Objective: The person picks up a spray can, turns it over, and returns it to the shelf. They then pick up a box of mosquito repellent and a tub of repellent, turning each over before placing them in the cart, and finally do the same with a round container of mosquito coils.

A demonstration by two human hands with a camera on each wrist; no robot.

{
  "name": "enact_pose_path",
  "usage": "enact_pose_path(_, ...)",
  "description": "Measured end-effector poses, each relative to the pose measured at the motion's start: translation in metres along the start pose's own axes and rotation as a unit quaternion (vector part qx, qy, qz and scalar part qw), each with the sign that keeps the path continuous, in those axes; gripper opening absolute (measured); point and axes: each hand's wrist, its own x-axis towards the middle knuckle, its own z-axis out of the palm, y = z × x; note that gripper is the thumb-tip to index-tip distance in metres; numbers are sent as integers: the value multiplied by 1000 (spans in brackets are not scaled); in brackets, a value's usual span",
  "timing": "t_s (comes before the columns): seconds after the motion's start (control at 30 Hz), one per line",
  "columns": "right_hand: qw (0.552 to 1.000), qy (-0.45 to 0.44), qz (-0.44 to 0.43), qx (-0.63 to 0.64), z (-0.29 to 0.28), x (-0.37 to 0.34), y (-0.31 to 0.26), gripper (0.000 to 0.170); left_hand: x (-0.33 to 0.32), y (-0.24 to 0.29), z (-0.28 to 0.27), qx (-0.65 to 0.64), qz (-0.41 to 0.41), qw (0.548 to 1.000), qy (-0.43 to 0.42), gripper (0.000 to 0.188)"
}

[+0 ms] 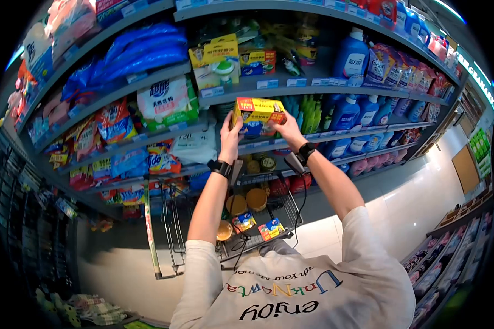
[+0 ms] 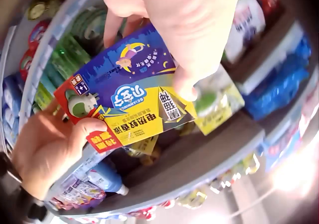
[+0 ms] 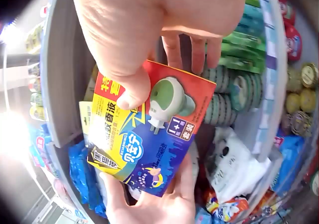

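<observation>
A yellow, blue and red box [image 1: 256, 117] is held up before the shelves between both hands. My left hand [image 1: 230, 137] grips its left end, and my right hand [image 1: 291, 133] grips the right end. In the left wrist view the left thumb presses the front of the box [image 2: 130, 92] near the yellow part, with the right hand [image 2: 47, 146] at the other end. The right wrist view shows the right thumb on the box [image 3: 144, 119] beside a printed green-and-white device; the left hand [image 3: 152, 204] supports the opposite end.
A wire cart [image 1: 175, 219] below holds tubs and two small boxes [image 1: 271, 229]. Shelves [image 1: 313, 89] carry blue bottles [image 1: 351, 55], detergent bags [image 1: 167, 101] and a hanging yellow-and-green package [image 1: 214, 66]. Tiled floor [image 1: 406, 203] runs to the right, beside another shelf rack.
</observation>
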Motion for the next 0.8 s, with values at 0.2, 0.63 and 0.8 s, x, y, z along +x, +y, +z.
enact_pose_path(0.2, 977, 82, -194, -44, -36, 92, -74, 50, 94, 62, 61, 290, 259, 921, 27, 45)
enact_pose_path(0.63, 904, 32, -49, -423, -55, 198, -43, 43, 157, 57, 82, 295, -68, 953, -23, 51)
enact_pose_path(0.8, 894, 65, 13, -443, -58, 216, -33, 35, 165, 57, 90, 271, -61, 959, -60, 46)
